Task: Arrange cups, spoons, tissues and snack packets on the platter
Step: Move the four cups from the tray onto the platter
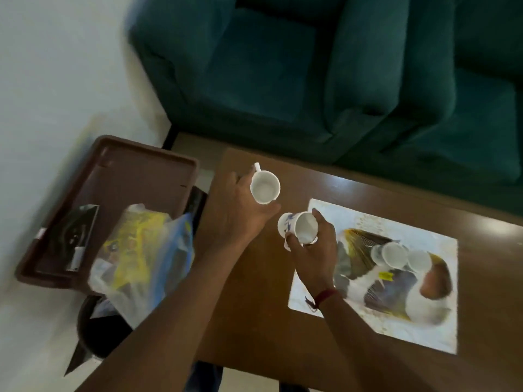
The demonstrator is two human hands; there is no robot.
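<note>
My left hand (236, 213) holds a white cup (264, 187) upright above the left end of the wooden table, its handle pointing away. My right hand (314, 247) grips a second white cup (302, 227) with a blue pattern, tilted on its side. Two more white cups (404, 256) lie on the patterned mat (396, 315) to the right. The brown platter (135, 176) sits left of the table. On its near side lie a clear bag with yellow snack packets (141, 258) and a dark packet (73, 236).
The wooden table (254, 321) fills the lower right. Behind it stand green sofa chairs (325, 75). A dark bin (96, 332) stands below the platter on the pale floor. The picture is blurred on the left.
</note>
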